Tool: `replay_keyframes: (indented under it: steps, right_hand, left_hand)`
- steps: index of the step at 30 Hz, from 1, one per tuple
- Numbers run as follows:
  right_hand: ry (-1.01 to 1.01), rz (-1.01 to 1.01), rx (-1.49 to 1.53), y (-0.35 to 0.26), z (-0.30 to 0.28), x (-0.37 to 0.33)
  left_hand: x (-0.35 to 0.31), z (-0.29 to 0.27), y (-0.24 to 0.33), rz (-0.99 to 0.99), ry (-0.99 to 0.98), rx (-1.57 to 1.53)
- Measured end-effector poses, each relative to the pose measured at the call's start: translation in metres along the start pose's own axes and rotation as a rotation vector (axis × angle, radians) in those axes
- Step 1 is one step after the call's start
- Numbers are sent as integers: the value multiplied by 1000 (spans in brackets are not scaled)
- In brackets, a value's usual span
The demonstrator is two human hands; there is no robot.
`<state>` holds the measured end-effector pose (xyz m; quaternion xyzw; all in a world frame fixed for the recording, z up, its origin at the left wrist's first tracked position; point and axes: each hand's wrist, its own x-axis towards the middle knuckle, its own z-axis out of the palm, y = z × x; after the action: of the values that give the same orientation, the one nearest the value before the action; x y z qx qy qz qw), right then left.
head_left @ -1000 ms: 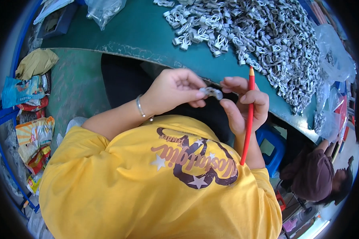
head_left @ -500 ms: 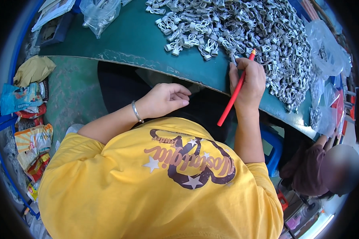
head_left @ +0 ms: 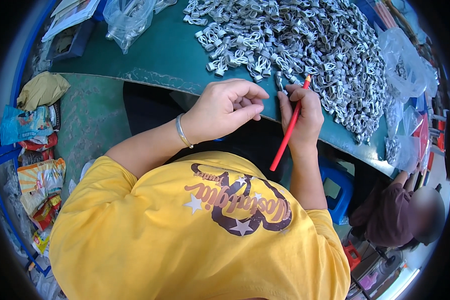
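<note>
My right hand (head_left: pixel 305 116) is closed at the table's edge, with a red pencil (head_left: pixel 288 134) running through it, its pale orange tip pointing up toward the pile. Between that thumb and index finger is a small silver metal piece (head_left: pixel 280 81), its far end sticking out past the fingertips. My left hand (head_left: pixel 230 106), a bangle (head_left: pixel 183 131) at its wrist, hovers just left of the right one. Its fingers curl loosely, the thumb is apart from the index finger, and nothing shows in it. Beyond both hands spreads a large pile of looped grey metal fittings (head_left: pixel 295 37).
The green table (head_left: pixel 170 50) carries plastic bags, one with metal parts (head_left: pixel 127 22) at far left, another (head_left: pixel 405 57) at right. Snack packets (head_left: pixel 30 125) fill a blue rack at left. A blue stool (head_left: pixel 337 185) stands below the table; another person (head_left: pixel 390 212) sits at right.
My left hand has risen and moved right, toward the right hand. The right hand has come slightly back from the pile with the red pencil, and the metal piece now shows at its fingertips.
</note>
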<state>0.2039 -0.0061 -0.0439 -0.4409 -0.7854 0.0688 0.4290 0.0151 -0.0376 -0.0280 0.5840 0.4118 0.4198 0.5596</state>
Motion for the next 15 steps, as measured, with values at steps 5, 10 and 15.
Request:
replay_keyframes:
  steps: [5,10,15]
  right_hand:
    - [24,465,678,-4,-3,-4]
    - [-95,648,1136,-21,-14,-1]
    - [-123,638,1357,-22,-5,-9]
  left_hand:
    - [0,4,-6,4,44,-73]
    - [1,1,-2,-59,112,-321]
    - [-3,-1,3,-79,134,-332]
